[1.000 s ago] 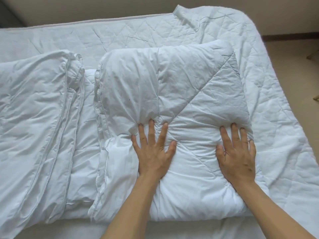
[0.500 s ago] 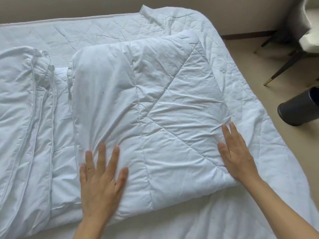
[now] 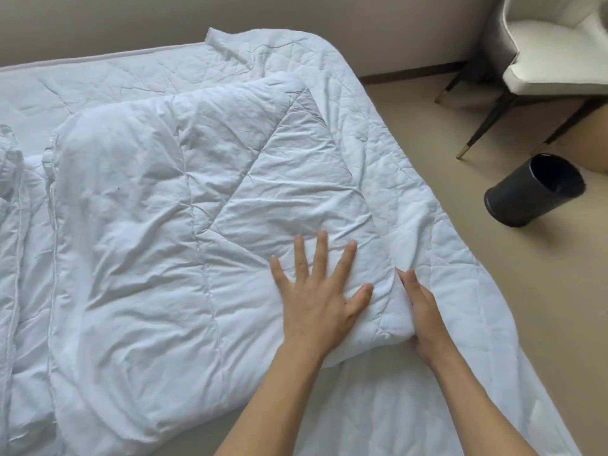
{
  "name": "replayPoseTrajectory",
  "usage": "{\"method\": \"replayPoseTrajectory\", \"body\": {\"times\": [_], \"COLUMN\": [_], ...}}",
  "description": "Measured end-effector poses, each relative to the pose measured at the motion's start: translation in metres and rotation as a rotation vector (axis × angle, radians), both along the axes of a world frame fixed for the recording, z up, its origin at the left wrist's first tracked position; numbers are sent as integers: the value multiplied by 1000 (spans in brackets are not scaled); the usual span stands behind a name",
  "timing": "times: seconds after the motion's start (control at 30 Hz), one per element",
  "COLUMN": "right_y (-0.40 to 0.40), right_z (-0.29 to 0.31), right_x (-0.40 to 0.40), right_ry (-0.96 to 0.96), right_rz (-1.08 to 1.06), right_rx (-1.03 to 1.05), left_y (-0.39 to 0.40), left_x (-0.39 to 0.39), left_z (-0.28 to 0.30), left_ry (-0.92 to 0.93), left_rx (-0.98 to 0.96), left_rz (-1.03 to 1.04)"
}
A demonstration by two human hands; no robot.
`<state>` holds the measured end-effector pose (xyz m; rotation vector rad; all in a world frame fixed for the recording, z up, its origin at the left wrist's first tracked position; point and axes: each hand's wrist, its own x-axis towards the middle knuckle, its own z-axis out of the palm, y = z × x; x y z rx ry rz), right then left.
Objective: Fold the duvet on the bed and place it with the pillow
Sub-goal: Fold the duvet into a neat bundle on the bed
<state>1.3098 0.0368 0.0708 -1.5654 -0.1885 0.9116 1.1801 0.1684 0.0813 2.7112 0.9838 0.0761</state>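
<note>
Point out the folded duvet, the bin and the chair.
duvet (image 3: pixel 158 225): head view, its top face.
bin (image 3: pixel 523 195): head view, its dark side wall.
chair (image 3: pixel 556 70): head view, its seat cushion.

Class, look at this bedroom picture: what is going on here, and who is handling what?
A person is tidying a folded white duvet on a bed. The left hand lies flat on top of the duvet near its right corner, fingers spread, pressing it down. The right hand is against the duvet's right edge, at the side of that corner. More white bedding lies at the left. A dark bin and a chair stand on the floor to the right.
</note>
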Motion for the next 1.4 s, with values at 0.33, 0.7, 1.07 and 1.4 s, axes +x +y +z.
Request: {"method": "replayPoseTrajectory", "body": {"times": [0.33,0.7,1.07,1.4], "right_y": [1,40,125,223], "right_z": [9,95,191,276], "right_x": [-60,-92,-175,-308], "right_ry": [260,272,39,-132], "right_rz": [-422,-236,24,397], "right_rx": [103,414,538,569], "left_y": [6,28,66,136], "left_x": [-7,-59,-147,-297], "left_z": [-5,55,149,232], "left_ry": [-8,-392,-994,-1424], "left_rx": [-52,-604,-849,-801], "left_rz": [40,227,240,317]}}
